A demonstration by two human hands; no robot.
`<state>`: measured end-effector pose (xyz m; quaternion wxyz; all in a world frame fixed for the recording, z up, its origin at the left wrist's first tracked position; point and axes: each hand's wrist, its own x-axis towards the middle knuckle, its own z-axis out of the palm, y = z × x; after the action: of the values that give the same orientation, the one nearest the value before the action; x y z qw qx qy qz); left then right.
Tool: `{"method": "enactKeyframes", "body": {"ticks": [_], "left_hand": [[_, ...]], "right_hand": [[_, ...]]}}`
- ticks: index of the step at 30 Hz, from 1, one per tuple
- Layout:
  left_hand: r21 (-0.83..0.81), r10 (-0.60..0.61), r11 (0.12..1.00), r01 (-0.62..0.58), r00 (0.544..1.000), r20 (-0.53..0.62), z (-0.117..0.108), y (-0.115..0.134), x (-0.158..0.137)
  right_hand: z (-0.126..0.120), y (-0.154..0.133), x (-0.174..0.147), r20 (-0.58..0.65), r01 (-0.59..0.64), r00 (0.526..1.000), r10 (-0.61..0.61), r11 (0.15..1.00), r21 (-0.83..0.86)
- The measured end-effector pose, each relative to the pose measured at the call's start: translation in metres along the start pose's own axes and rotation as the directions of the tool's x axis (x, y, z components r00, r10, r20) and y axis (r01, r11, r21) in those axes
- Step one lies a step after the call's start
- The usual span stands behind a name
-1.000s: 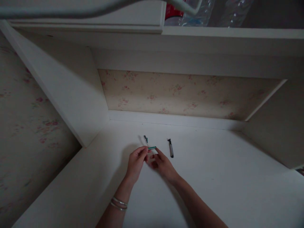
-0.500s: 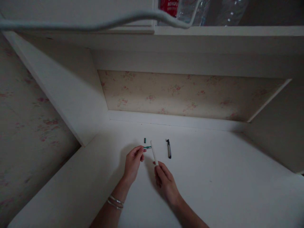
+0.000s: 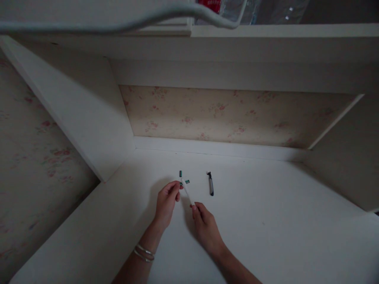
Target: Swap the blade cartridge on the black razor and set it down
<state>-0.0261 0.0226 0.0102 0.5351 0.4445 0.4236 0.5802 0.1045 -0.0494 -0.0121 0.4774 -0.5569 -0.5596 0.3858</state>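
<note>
My left hand point(image 3: 166, 202) pinches a small green part point(image 3: 186, 182) between thumb and fingers, low over the white desk point(image 3: 266, 221). In my right hand point(image 3: 204, 225) is a thin white pen barrel point(image 3: 187, 192), tilted up to the left, its tip meeting the green part at my left fingertips. A tiny green piece point(image 3: 180, 173) lies on the desk just beyond my left hand. To the right of both hands a black pen cap point(image 3: 210, 184) rests on the desk.
The desk sits in a white alcove with a floral back wall point(image 3: 225, 114). A slanted white side panel point(image 3: 74, 106) rises at the left. The shelf point(image 3: 281, 31) overhead carries plastic bottles point(image 3: 237, 10) and a red package.
My hands came apart, the right drawing the white barrel away from the green part. Now the barrel's tip has swung left back against the green part in my left hand.
</note>
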Motion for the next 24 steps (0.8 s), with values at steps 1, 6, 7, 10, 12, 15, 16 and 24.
{"method": "enactKeyframes", "body": {"ticks": [1, 6, 7, 10, 12, 15, 16, 24], "left_hand": [[0.015, 0.002, 1.0, -0.002, 1.0, -0.006, 0.0004, 0.0008, -0.0004], [0.116, 0.035, 0.993, -0.032, 0.999, -0.026, 0.0021, 0.0052, -0.0027], [0.139, 0.044, 0.989, -0.04, 0.999, -0.025, 0.0023, 0.0058, -0.0032], [0.182, 0.072, 0.981, -0.067, 0.997, -0.025, 0.0023, 0.0066, -0.0038], [0.173, 0.074, 0.983, -0.068, 0.997, -0.03, 0.0021, 0.0066, -0.0036], [0.16, 0.063, 0.985, -0.057, 0.997, -0.035, 0.0018, 0.0059, -0.0028], [0.161, 0.066, 0.985, -0.059, 0.997, -0.037, 0.0018, 0.0056, -0.0026], [0.189, 0.071, 0.98, -0.06, 0.996, -0.055, 0.0024, 0.0063, -0.0031]], "right_hand": [[0.0003, 0.0013, 0.0002, -0.015, -0.019, 1.0, 0.019, 1.0, 0.007], [0.0017, 0.0012, -0.0007, -0.011, -0.027, 1.0, 0.027, 1.0, 0.006], [0.0019, -0.0002, -0.0014, 0.013, -0.005, 1.0, 0.005, 1.0, -0.002], [0.0019, -0.0028, -0.0027, 0.058, 0.037, 0.998, -0.036, 0.999, -0.014], [0.0017, -0.0012, -0.0019, 0.021, 0.0, 1.0, 0.0, 1.0, -0.005], [0.0021, 0.004, 0.0003, -0.054, -0.077, 0.995, 0.08, 0.995, 0.056], [0.0025, 0.0052, 0.0006, -0.06, -0.089, 0.994, 0.093, 0.993, 0.078], [0.0059, -0.0016, -0.0089, 0.128, -0.021, 0.992, 0.016, 0.999, 0.035]]}}
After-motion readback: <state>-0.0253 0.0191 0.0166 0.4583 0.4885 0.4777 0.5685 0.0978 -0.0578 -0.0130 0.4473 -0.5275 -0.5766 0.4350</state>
